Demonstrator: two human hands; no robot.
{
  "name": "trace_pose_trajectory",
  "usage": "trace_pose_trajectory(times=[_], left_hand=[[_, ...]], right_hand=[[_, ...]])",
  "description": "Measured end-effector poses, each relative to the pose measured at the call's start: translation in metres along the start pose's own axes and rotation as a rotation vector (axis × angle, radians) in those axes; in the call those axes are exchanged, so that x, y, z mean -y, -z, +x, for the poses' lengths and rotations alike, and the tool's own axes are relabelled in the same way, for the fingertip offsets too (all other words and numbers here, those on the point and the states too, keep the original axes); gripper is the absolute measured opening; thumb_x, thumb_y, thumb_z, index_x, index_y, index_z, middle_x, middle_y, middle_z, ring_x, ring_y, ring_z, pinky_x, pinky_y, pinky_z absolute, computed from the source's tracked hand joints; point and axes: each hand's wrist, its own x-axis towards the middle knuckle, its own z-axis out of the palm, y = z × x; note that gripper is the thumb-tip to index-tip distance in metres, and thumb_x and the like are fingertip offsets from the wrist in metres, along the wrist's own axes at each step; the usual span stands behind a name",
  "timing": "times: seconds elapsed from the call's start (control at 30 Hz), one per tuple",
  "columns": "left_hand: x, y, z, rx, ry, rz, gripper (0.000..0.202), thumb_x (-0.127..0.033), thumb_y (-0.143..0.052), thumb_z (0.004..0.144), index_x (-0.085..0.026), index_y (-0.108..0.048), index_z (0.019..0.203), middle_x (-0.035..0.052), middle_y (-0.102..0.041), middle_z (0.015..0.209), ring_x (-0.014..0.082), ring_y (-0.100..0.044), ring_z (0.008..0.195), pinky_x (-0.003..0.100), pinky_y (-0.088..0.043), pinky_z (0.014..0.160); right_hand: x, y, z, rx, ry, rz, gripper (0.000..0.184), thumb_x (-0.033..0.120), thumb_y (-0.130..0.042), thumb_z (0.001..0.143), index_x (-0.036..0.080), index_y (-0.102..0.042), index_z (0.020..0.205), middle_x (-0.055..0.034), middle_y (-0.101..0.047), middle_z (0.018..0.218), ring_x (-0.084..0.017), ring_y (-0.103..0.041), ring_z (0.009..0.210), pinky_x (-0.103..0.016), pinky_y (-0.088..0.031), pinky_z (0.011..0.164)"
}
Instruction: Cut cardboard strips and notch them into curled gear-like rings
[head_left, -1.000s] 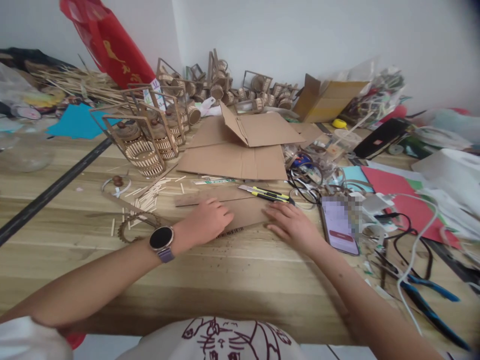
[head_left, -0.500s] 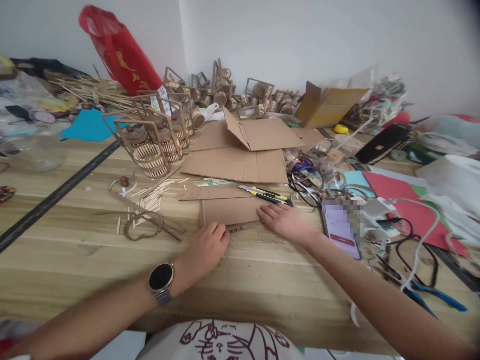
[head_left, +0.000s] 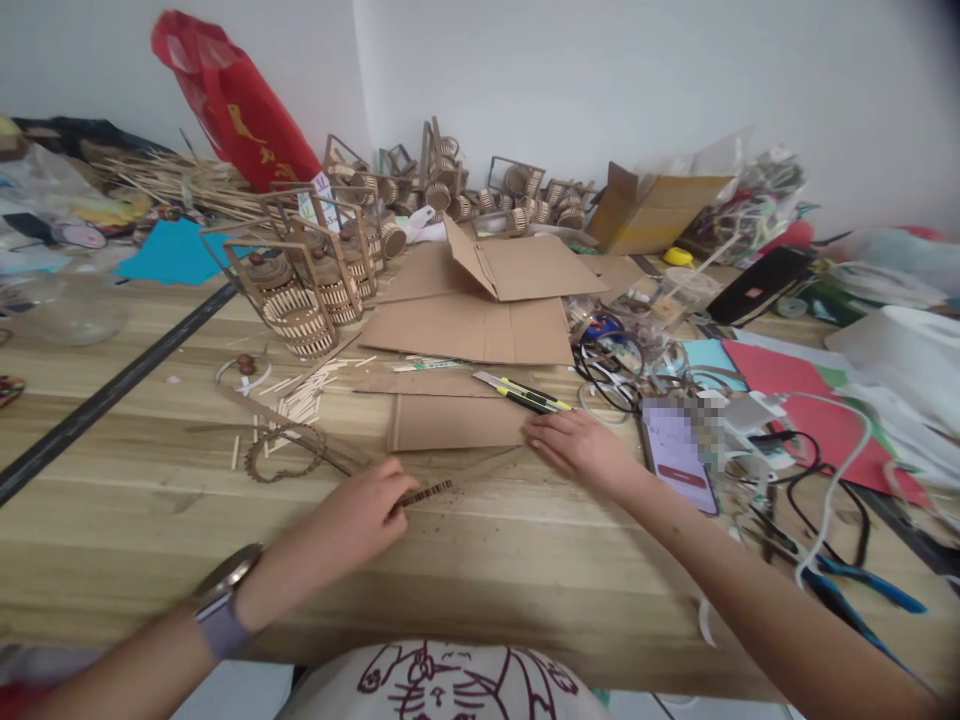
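My left hand (head_left: 358, 517) pinches one end of a narrow corrugated cardboard strip (head_left: 427, 491) that lies on the wooden table (head_left: 465, 570). My right hand (head_left: 579, 447) rests flat, fingers stretched out, on the right end of a rectangular cardboard piece (head_left: 457, 422). The strip sits just in front of that piece. A yellow-and-black utility knife (head_left: 525, 392) lies just beyond my right hand. A watch is on my left wrist.
A phone (head_left: 675, 455) lies right of my right hand, with cables and blue-handled pliers (head_left: 862, 590) beyond. Flattened cardboard sheets (head_left: 480, 325), small wooden cages (head_left: 300, 290), loose sticks (head_left: 300, 395), a red bag (head_left: 232, 100) and coloured paper crowd the back and sides.
My left hand drew back off the cardboard piece toward me and now pinches the narrow strip, pulled away from the piece. My right hand stayed on the piece's right end.
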Motion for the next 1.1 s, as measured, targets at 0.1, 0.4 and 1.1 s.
trace_pose_trajectory(times=[0.1,0.4,1.1], left_hand=[[0.012,0.009,-0.017,0.042,0.057,-0.122,0.038,-0.009,-0.043,0.075,-0.018,-0.067,0.103,0.0064,-0.063,0.101,0.0206,-0.062,0.092,0.033,-0.048,0.083],[0.017,0.036,-0.061,0.068,0.108,-0.234,0.039,-0.014,-0.041,0.073,-0.024,-0.068,0.099,0.0017,-0.067,0.094,0.0187,-0.064,0.089,0.026,-0.05,0.077],[-0.056,-0.03,0.036,-0.287,0.22,-1.022,0.026,-0.043,-0.053,0.087,-0.019,-0.062,0.083,0.0033,-0.068,0.082,0.0193,-0.065,0.078,0.028,-0.05,0.069]], right_hand=[[0.012,0.005,-0.011,-0.048,-0.068,0.132,0.033,0.029,-0.042,0.1,0.022,-0.066,0.121,-0.0108,-0.072,0.115,-0.023,-0.067,0.105,-0.041,-0.055,0.089],[0.062,0.009,-0.004,-0.029,-0.063,0.542,0.034,0.034,-0.049,0.098,0.02,-0.06,0.127,-0.0138,-0.067,0.122,-0.024,-0.06,0.115,-0.042,-0.051,0.096],[0.141,0.016,0.029,0.021,-0.61,1.47,0.048,0.069,-0.039,0.091,0.022,-0.047,0.082,0.0037,-0.055,0.059,-0.012,-0.05,0.055,-0.026,-0.041,0.056]])
